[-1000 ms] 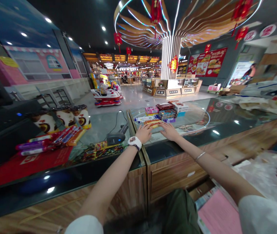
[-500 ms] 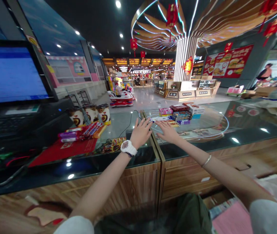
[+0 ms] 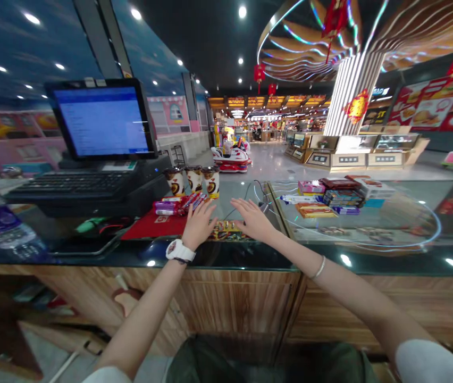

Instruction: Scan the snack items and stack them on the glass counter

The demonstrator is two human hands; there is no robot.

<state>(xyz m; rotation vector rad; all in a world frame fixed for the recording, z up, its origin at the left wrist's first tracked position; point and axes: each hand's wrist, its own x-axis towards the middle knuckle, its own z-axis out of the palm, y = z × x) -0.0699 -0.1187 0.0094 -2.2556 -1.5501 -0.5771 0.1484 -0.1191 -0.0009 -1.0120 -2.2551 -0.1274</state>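
Observation:
My left hand (image 3: 199, 226), with a white watch (image 3: 180, 251) at its wrist, has its fingers apart and nothing in its grasp. It is over the glass counter, at the right end of the purple and red snack packs (image 3: 176, 205). My right hand (image 3: 253, 221) is spread and holds nothing, above the glass near the gap between the two counter sections. Under and between the hands show gold and red packets (image 3: 226, 230). Behind the snack packs stand three printed cups (image 3: 211, 183) on a red sheet's far side. Whether my fingertips touch anything is unclear.
A monitor (image 3: 102, 119), keyboard (image 3: 70, 184) and plastic bottle (image 3: 9, 229) are on the left. Stacked snack boxes (image 3: 342, 198) sit on the right counter. Below, a wooden drawer front (image 3: 234, 303) faces my knees.
The view has turned left, bringing the whole monitor and the bottle in. My hands have moved left along the counter and farther apart, my left hand now by the snack packs.

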